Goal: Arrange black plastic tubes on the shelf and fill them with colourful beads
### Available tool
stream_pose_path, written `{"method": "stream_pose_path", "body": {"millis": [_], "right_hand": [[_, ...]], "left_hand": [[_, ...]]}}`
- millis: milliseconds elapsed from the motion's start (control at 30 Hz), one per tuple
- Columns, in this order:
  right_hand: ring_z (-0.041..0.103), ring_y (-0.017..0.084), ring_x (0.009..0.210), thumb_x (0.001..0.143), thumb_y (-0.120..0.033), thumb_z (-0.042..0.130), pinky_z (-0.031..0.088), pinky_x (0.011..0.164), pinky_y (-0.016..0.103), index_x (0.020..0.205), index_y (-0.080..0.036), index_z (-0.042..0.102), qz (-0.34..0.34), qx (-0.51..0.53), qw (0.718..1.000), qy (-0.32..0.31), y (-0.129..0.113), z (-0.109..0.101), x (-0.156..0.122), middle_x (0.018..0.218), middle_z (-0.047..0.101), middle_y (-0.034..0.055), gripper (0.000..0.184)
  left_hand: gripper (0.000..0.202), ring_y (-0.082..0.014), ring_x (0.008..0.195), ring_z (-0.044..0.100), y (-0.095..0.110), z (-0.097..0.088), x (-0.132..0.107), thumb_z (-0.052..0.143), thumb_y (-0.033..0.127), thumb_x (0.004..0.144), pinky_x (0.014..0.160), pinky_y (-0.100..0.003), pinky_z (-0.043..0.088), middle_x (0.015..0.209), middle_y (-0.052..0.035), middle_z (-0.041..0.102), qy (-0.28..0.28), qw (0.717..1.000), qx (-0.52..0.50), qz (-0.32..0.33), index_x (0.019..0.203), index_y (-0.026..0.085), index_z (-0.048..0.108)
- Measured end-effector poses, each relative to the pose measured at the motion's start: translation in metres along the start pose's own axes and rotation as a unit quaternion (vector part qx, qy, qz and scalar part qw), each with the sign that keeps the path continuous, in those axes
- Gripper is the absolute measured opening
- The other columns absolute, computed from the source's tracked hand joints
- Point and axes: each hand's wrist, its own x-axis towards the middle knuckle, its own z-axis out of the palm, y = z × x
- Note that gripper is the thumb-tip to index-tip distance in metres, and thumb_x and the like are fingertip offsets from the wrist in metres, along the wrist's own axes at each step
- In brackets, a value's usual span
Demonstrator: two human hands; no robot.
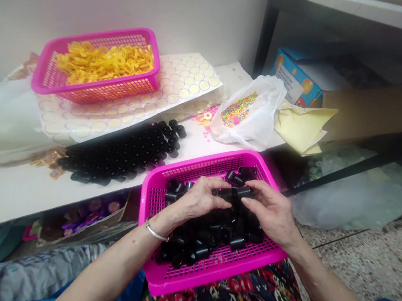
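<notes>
Left hand (pixel 199 199) and right hand (pixel 271 211) pinching one black cap (pixel 242 192) above the near pink basket (pixel 205 280).
Possibly two caps joined; the fingertip grip could slip, and the lap-balanced basket might tip, spilling them.

The left hand (pixel 197 201) and right hand (pixel 273 214) hide some black caps (pixel 204 248). The blue carton's (pixel 307 85) label is too small to read.

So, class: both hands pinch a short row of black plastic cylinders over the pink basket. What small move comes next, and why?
Probably carry the short row of black plastic cylinders to the white table: the left hand and right hand pinch its ends above the pink mesh basket, and matching black rows lie lined up there.
</notes>
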Motion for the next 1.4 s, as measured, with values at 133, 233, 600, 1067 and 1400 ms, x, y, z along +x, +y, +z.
{"method": "stream_pose_path", "body": {"millis": [133, 233, 600, 1067, 1400], "right_hand": [[0.061, 0.017, 0.084, 0.077, -0.016, 0.062, 0.051, 0.076, 0.031, 0.103, -0.021, 0.061, -0.063, -0.082, 0.994, -0.040, -0.005, -0.001, 0.001, 0.093, 0.063, 0.0036, 0.026], [0.062, 0.018, 0.088, 0.079, -0.017, 0.061, 0.052, 0.079, 0.032, 0.104, -0.022, 0.062, -0.078, -0.088, 0.993, -0.019, -0.007, 0.002, 0.002, 0.097, 0.064, 0.0044, 0.026], [0.055, 0.024, 0.111, 0.088, -0.025, 0.046, 0.045, 0.094, 0.040, 0.128, -0.013, 0.049, -0.131, -0.150, 0.979, -0.047, -0.004, 0.035, 0.023, 0.118, 0.057, 0.0153, 0.041], [0.058, 0.022, 0.087, 0.076, -0.009, 0.049, 0.041, 0.075, 0.030, 0.097, -0.011, 0.060, -0.133, -0.385, 0.895, -0.181, -0.015, 0.140, 0.187, 0.097, 0.061, 0.0132, 0.024], [0.056, 0.018, 0.085, 0.079, -0.016, 0.055, 0.040, 0.074, 0.027, 0.097, -0.011, 0.059, -0.108, -0.336, 0.920, -0.169, -0.026, 0.121, 0.182, 0.093, 0.063, 0.0093, 0.019]], "left_hand": [[0.028, -0.0188, 0.080, 0.058, 0.001, 0.002, 0.000, 0.074, 0.015, 0.059, 0.076, -0.029, 0.044, 0.082, -0.0024, 0.065, -0.002, 1.000, -0.012, 0.017, 0.087, 0.016, 0.073], [0.030, -0.0188, 0.082, 0.058, 0.003, 0.004, 0.004, 0.075, 0.014, 0.057, 0.076, -0.030, 0.045, 0.084, -0.0024, 0.065, 0.001, 0.999, -0.025, 0.028, 0.087, 0.016, 0.072], [0.044, -0.0147, 0.079, 0.058, -0.005, 0.007, 0.005, 0.077, 0.008, 0.050, 0.075, -0.025, 0.046, 0.088, -0.0007, 0.067, 0.154, 0.979, -0.127, 0.039, 0.093, 0.017, 0.067], [0.049, -0.0057, 0.067, 0.050, -0.013, -0.053, -0.043, 0.060, 0.001, 0.051, 0.058, -0.017, 0.041, 0.097, -0.0034, 0.058, 0.311, 0.856, -0.413, -0.007, 0.098, 0.013, 0.058], [0.058, -0.0129, 0.083, 0.060, -0.029, -0.061, -0.039, 0.083, 0.006, 0.041, 0.079, -0.026, 0.049, 0.098, -0.0030, 0.062, 0.341, 0.901, -0.255, 0.078, 0.094, 0.017, 0.063]]}}
